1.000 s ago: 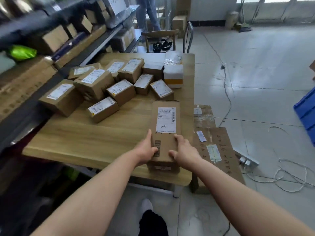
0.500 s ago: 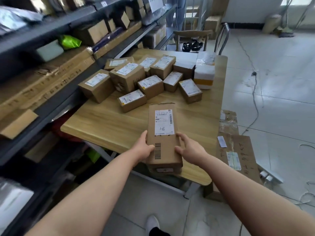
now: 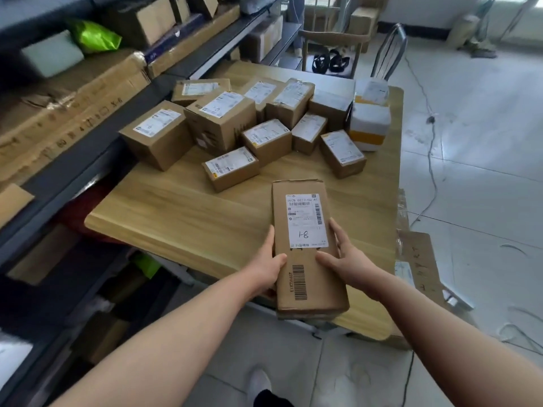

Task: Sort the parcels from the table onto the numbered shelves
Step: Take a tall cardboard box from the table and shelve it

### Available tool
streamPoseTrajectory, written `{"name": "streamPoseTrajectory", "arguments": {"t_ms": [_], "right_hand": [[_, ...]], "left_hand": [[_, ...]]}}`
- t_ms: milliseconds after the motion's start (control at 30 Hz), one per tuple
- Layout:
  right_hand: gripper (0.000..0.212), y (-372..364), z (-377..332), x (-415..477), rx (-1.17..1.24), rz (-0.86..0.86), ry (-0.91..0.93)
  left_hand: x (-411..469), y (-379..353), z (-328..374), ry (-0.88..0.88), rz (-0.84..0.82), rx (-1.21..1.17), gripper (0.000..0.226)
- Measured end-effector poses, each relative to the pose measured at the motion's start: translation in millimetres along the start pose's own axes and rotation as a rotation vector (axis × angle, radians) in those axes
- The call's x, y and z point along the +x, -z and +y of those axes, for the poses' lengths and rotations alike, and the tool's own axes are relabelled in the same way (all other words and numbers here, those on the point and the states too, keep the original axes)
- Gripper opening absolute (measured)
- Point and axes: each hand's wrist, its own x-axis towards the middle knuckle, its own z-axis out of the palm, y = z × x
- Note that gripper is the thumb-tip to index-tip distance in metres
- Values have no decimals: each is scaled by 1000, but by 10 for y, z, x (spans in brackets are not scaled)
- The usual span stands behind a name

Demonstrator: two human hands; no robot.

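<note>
I hold a long flat cardboard parcel (image 3: 305, 248) with a white label and a handwritten number, above the near edge of the wooden table (image 3: 176, 218). My left hand (image 3: 269, 267) grips its left side, thumb on top. My right hand (image 3: 345, 259) grips its right side the same way. Several smaller labelled parcels (image 3: 223, 118) lie clustered at the table's far half, with a white and orange package (image 3: 368, 124) at the far right. Dark metal shelves (image 3: 97, 148) run along the left, holding boxes.
A long flattened carton (image 3: 58, 113) and a green bag (image 3: 94, 36) lie on the shelf at left. Flat cardboard sheets (image 3: 417, 259) lean by the table's right side. Cables (image 3: 432, 177) trail over the tiled floor. A chair (image 3: 332, 42) stands beyond the table.
The parcel has come up off the table's near edge and towards me in both hands. My view has swung left, showing more of the shelves.
</note>
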Motion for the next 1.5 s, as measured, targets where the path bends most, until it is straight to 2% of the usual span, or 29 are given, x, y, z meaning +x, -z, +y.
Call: {"name": "streamPoseTrajectory", "arguments": {"t_ms": [367, 467, 567, 733, 1033, 1200, 1500], "right_hand": [[83, -20, 56, 50, -54, -20, 21], [84, -50, 51, 29, -39, -100, 65], [81, -121, -14, 8, -121, -179, 139], [80, -436, -342, -79, -214, -360, 312], [72, -1518, -941, -897, -336, -765, 617], [66, -2302, -1036, -1628, -422, -917, 760], [72, -3912, -881, -3336, -560, -1217, 859]], "left_hand": [[-135, -111, 8, 42, 159, 48, 64], [-280, -124, -6, 97, 218, -34, 64], [-542, -117, -89, 144, 295, -149, 66], [-1082, -28, -249, 203, 534, -266, 68], [-2490, 66, -846, 358, 938, -573, 65], [-3469, 39, -1334, 400, 1108, -640, 63], [-5414, -313, -2407, 500, 1399, -781, 46]]}}
